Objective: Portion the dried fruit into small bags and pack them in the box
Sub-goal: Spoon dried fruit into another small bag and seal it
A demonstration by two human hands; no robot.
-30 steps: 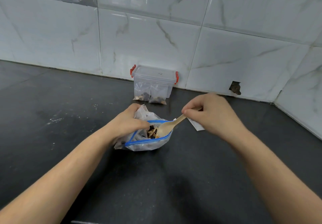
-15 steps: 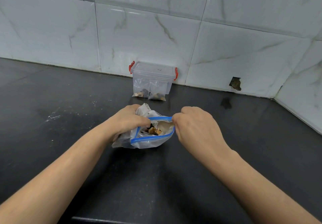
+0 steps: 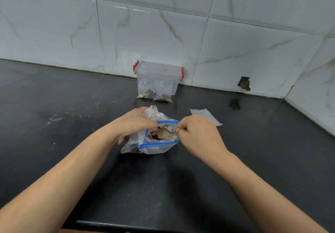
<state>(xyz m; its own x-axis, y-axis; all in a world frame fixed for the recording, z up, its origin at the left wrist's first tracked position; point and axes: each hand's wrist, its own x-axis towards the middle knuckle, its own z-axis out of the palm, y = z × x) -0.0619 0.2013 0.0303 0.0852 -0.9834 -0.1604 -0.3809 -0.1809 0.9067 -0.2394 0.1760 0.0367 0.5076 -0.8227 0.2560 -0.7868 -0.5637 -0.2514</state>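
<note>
Head view: left hand (image 3: 135, 123) grips the big zip bag (image 3: 155, 145) at its mouth, right hand (image 3: 196, 136) pinches the opposite rim, empty small bag (image 3: 208, 116) just beyond it.

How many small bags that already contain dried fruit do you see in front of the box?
2. One filled small bag leans against the left front of the clear box, the other filled small bag beside it on the right. More may be hidden inside.

left hand (image 3: 135, 123): bare, no ring or glove seen | right hand (image 3: 196, 134): bare, no ring or glove seen | forearms: uncovered up to the frame edge, no sleeve, watch or band shown
</note>
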